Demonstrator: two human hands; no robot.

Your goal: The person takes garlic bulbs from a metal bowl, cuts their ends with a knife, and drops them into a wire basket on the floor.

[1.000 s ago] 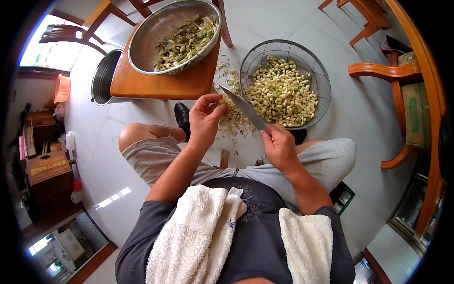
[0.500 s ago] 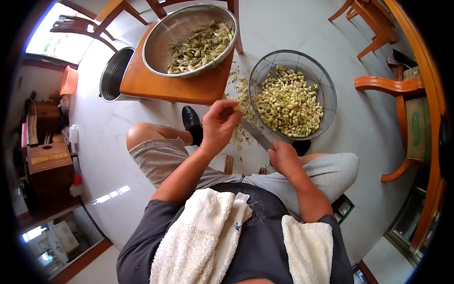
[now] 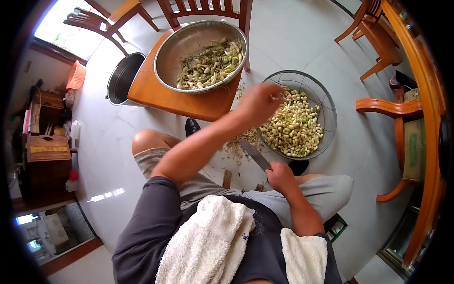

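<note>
Head view: L hand [image 3: 261,103] over wire basket [image 3: 327,102], knife [image 3: 255,154] in R hand [image 3: 282,176]

L hand reaches fwd past the near L rim of the basket, fingers curled w/ tips above the pale bulbs [image 3: 295,128]. It's blurred, so can't tell if a bulb is in the fingers or if it's just been let go; contact w/ the pile can't be told either. R hand is closed tight round the knife's handle end, blade pointing fwd & L, low over the scraps [image 3: 240,147] on the floor [image 3: 101,156], well apart from the L hand.

Task bulbs are in 2 spots: cleaned-looking ones heaped in the basket; rough ones w/ stringy ends [image 3: 213,65] in a metal colander [image 3: 166,64] on the chair seat [image 3: 158,98], fwd-L of the basket.

Step in hand, my read: dropping a trimmed bulb in the basket, knife parked meanwhile. Plenty left in the colander, so job's prob. only part done.

Next move calls for: fingers fully open over the heap, not the rim; then L hand across to the colander for 1 rough bulb, blade kept low & out of that path.
</note>
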